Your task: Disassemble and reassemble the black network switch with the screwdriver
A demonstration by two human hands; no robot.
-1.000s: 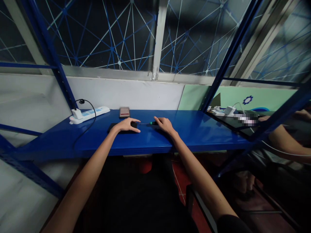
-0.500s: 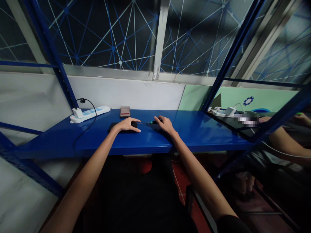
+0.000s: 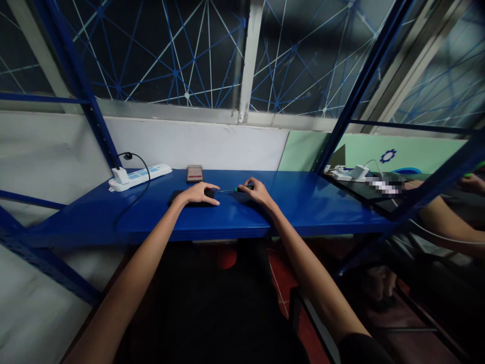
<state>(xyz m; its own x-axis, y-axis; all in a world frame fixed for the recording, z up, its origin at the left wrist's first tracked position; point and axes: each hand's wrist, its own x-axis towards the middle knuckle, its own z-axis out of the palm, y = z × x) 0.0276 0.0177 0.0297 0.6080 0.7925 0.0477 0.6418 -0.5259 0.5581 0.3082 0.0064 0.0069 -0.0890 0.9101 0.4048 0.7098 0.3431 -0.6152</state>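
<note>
My left hand [image 3: 196, 192] is closed around a dark, box-like object [image 3: 209, 193] on the blue tabletop; its thumb and fingers grip the right end, and the hand hides much of it. From the right, my right hand [image 3: 257, 190] grips a screwdriver [image 3: 237, 189] by its green and black handle. The thin shaft lies nearly level and points left at the dark object's end. Whether its tip touches a screw is too small to tell. Behind my left hand a small flat case [image 3: 194, 173] with a clear-looking cover rests on the table.
A white power strip [image 3: 141, 177] with a plugged-in adapter and black cable lies on the left of the blue table [image 3: 299, 202]. Blue posts [image 3: 346, 111] frame both sides. At right, another person's arm [image 3: 447, 222] reaches over a black mat [image 3: 379, 199] beside a white charger [image 3: 359, 172].
My right hand has turned slightly on the screwdriver handle, its fingers shifting up and back. My left hand and the dark object stay in place.
</note>
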